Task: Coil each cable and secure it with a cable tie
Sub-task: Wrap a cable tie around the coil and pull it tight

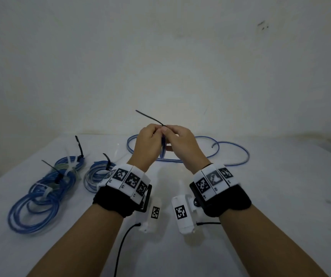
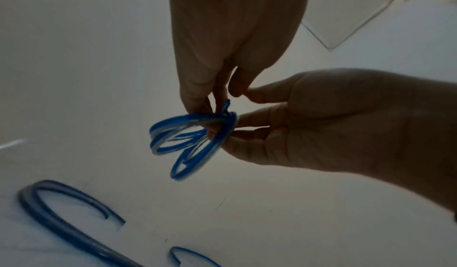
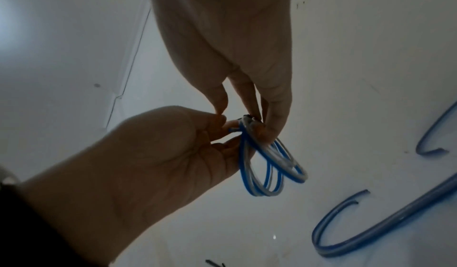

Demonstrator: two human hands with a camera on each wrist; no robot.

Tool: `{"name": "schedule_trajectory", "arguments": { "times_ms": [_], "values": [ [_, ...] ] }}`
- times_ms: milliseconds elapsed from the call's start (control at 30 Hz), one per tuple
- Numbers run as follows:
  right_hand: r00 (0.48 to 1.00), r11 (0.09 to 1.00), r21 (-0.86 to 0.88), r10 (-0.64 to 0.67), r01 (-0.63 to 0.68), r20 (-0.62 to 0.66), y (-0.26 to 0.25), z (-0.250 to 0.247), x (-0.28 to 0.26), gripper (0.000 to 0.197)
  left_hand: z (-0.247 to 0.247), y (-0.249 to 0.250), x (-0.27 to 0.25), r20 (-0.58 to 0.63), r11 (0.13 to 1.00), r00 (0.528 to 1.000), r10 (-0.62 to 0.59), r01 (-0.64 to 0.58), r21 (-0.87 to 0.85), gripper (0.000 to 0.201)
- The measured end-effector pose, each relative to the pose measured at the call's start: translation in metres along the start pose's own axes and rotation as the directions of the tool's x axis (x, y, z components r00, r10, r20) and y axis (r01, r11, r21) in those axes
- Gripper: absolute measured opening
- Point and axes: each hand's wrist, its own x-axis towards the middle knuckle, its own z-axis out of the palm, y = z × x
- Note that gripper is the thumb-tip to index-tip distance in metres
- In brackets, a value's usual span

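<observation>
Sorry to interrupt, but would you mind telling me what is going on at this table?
A person is bundling blue cables. Both hands are raised over the white table: the left hand and right hand together pinch a small blue coil while fitting a black cable tie round it, its tail sticking up to the left. Several tied coils already lie on the left. One loose cable still sprawls uncoiled behind the hands.

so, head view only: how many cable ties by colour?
Black: 4. One black cable tie is pinched between the left hand and the right hand; three are on the tied coils.
White cable ties: 2 that I can make out, on those coils.
Total: 6.
</observation>
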Motion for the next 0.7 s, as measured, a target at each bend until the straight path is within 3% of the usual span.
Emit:
{"name": "schedule_trajectory", "arguments": {
  "times_ms": [67,133,233,300,400,533,700],
  "values": [
    [1.0,1.0,-0.001,0.007,-0.007,0.016,-0.007,0.01,-0.003,0.02,-0.014,0.007,-0.006,0.038,0.993,0.995,-0.09,0.092,-0.074,0.022],
    [0.999,0.999,0.023,0.029,-0.029,0.02,-0.01,0.017,-0.005,0.019,-0.03,0.009,-0.008,0.098,0.992,0.99,-0.103,0.109,-0.058,0.027],
    [0.998,0.997,0.038,0.059,-0.06,0.028,-0.014,0.023,-0.008,0.017,-0.052,0.002,-0.008,0.153,0.983,0.987,-0.04,0.011,0.185,0.029],
    [0.992,0.989,0.093,0.107,-0.114,0.072,-0.017,0.028,-0.011,0.02,-0.065,-0.003,-0.007,0.161,0.92,0.986,0.032,-0.092,0.382,0.029],
    [0.974,0.952,0.227,0.176,-0.205,0.144,-0.022,0.036,-0.014,0.019,-0.083,-0.009,-0.007,0.123,0.879,0.986,0.11,-0.154,0.451,0.025],
    [0.931,0.849,0.394,0.279,-0.353,0.234,-0.023,0.052,-0.015,0.018,-0.105,-0.023,-0.008,0.19,0.85,0.982,-0.005,-0.096,0.518,0.027],
    [0.884,0.848,0.297,0.348,-0.438,0.311,-0.013,0.08,-0.019,0.012,-0.132,-0.039,-0.009,0.145,0.756,0.983,-0.113,-0.01,0.654,0.017]
  ]
}}
